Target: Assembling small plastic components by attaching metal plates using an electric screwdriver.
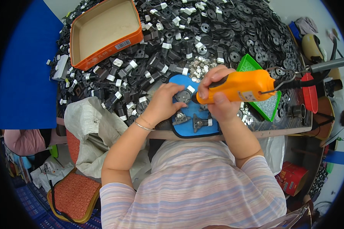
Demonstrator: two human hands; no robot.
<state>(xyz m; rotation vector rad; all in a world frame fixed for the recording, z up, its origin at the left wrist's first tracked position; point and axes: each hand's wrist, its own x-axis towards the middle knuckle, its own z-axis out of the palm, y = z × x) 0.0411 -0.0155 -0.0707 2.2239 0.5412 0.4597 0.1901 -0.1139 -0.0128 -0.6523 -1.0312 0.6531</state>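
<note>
In my right hand (219,91) is an orange electric screwdriver (244,87), lying sideways with its dark tip pointing left. That tip is close to a round black plastic part (184,96) on a blue mat (177,81); whether they touch I cannot tell. My left hand (165,102) has its thumb and fingers around the left side of the round part. Below it on the mat lie a dark part with a metal centre (180,118) and another dark part with a white end (201,122). Small silver metal pieces (201,67) are heaped beyond the mat.
A big pile of black discs (237,26) and white-ended black parts covers the table's far side. An orange box (103,34) stands on it at the left. Right of my hand is a green tray (269,110) with tiny metal pieces. A cable and metal bar (328,65) reach the screwdriver.
</note>
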